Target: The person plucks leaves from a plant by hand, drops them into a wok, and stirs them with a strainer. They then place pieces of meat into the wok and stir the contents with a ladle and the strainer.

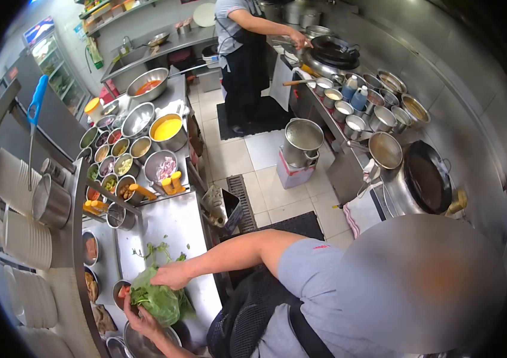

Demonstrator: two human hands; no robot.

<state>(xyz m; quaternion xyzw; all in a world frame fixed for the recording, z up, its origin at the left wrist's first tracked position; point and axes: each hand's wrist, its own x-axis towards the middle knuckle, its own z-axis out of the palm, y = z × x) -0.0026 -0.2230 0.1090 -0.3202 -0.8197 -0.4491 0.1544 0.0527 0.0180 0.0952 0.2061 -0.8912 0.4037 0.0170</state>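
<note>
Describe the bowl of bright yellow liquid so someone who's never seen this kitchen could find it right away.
Start at the steel prep counter on the left of the aisle and follow it away past the grid of small ingredient tubs. The bowl of yellow liquid sits at that grid's far right corner. It alone holds a smooth, bright yellow fill; the bowl beside it looks empty.

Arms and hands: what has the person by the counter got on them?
A short grey sleeve with a tiny red mark covers the top of the right arm. The right hand and left hand wear no gloves. The left sleeve is hidden.
</note>
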